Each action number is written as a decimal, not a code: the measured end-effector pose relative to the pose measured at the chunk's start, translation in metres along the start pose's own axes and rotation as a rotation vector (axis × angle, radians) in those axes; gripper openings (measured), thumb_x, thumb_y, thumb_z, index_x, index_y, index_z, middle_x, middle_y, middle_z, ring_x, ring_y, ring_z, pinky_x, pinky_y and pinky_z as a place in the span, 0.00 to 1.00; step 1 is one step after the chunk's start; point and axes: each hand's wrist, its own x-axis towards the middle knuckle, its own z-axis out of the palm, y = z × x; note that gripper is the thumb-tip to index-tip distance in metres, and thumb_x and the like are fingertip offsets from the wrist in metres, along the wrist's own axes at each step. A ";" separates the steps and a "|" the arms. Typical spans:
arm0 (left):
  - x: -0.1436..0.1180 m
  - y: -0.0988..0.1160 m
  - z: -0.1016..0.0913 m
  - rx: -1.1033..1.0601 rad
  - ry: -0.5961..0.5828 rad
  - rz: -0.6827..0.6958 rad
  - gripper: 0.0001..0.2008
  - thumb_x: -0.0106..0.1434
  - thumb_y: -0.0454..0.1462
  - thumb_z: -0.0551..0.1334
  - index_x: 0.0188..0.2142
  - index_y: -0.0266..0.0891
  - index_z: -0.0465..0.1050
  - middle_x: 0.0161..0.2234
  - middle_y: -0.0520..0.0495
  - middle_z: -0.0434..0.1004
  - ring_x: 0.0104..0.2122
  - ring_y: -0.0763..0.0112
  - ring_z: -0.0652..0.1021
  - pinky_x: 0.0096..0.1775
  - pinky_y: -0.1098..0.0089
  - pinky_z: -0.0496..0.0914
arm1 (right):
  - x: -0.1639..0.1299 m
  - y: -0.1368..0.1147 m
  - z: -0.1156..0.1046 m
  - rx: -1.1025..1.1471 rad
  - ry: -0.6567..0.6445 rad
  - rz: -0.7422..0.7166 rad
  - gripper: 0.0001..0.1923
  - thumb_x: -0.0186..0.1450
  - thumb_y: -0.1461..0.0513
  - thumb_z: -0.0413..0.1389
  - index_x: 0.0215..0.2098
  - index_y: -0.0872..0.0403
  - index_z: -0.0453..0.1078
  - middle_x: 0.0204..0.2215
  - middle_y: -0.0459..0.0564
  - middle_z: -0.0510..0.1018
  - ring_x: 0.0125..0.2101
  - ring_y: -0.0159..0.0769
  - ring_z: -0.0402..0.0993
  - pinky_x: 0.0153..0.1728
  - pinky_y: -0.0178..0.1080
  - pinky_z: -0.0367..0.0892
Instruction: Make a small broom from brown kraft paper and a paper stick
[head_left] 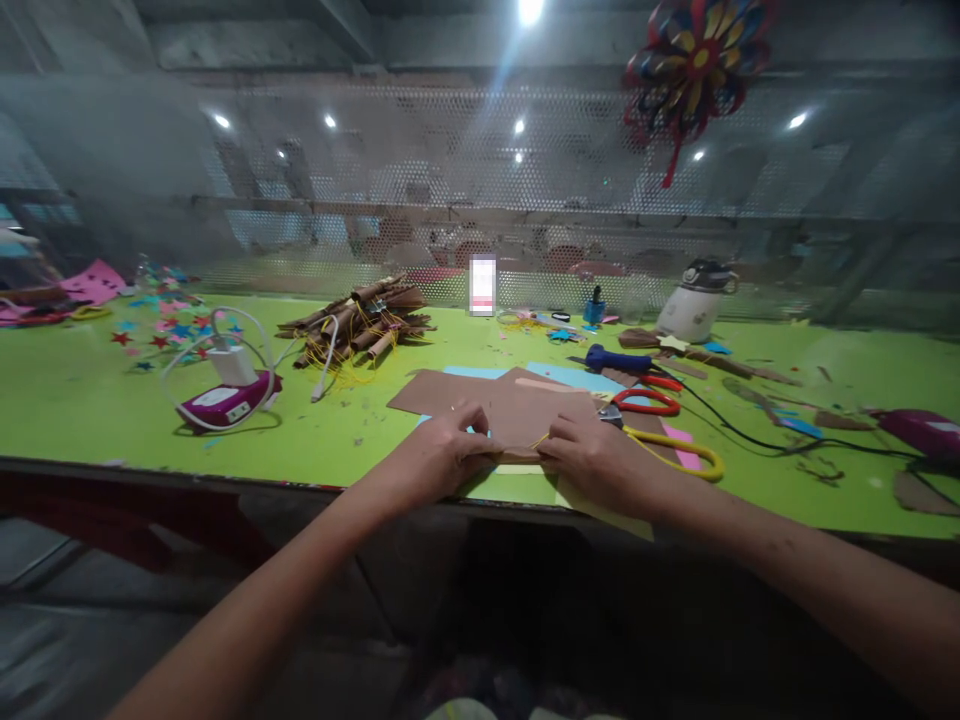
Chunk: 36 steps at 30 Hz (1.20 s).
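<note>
At the table's front edge, my left hand (457, 450) and my right hand (589, 455) pinch the two ends of a narrow rolled strip of brown paper (519, 456). A thin yellow string (541, 440) shows beside my right fingers. Flat brown paper sheets (499, 395) lie just beyond the strip, with light blue paper (555, 375) partly under them. Close to my right hand are red-handled scissors (649, 402) and yellow-handled scissors (686, 455); their blades are partly hidden. Yellow paper (607, 510) sticks out beneath my right wrist.
A bundle of brown paper rolls (367, 320) lies back left. Nearer stands a purple power strip (229, 400) with a white charger and cable. A blue-handled tool (619, 360) trails a black cord. Behind are a phone (482, 285), a blue bottle (595, 308) and a white kettle (690, 305).
</note>
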 end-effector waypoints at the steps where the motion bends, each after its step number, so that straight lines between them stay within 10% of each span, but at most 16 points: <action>1: 0.000 0.001 0.000 0.007 0.002 0.006 0.12 0.64 0.35 0.56 0.41 0.42 0.77 0.36 0.45 0.67 0.34 0.70 0.69 0.35 0.71 0.64 | 0.001 0.001 -0.003 0.041 -0.001 0.020 0.07 0.65 0.66 0.50 0.36 0.56 0.70 0.32 0.52 0.71 0.34 0.36 0.64 0.33 0.37 0.57; 23: 0.000 0.007 -0.003 0.055 0.035 0.063 0.15 0.67 0.36 0.50 0.36 0.38 0.76 0.27 0.49 0.64 0.26 0.74 0.66 0.28 0.73 0.58 | -0.036 0.065 -0.050 0.357 -0.415 0.221 0.11 0.62 0.57 0.54 0.27 0.56 0.69 0.23 0.46 0.71 0.25 0.31 0.65 0.25 0.33 0.55; 30: -0.001 0.004 -0.001 0.007 0.040 0.076 0.13 0.66 0.35 0.52 0.39 0.39 0.76 0.29 0.48 0.65 0.28 0.73 0.66 0.30 0.74 0.60 | -0.037 0.035 -0.073 0.031 -0.061 0.249 0.16 0.64 0.57 0.52 0.21 0.55 0.67 0.27 0.52 0.70 0.30 0.37 0.66 0.30 0.37 0.58; 36: 0.000 0.005 -0.002 0.018 0.032 0.082 0.13 0.66 0.34 0.52 0.40 0.39 0.76 0.29 0.48 0.65 0.28 0.73 0.66 0.29 0.74 0.60 | -0.008 -0.006 -0.039 0.152 0.029 0.067 0.04 0.65 0.64 0.51 0.35 0.54 0.68 0.33 0.53 0.72 0.38 0.39 0.65 0.37 0.39 0.61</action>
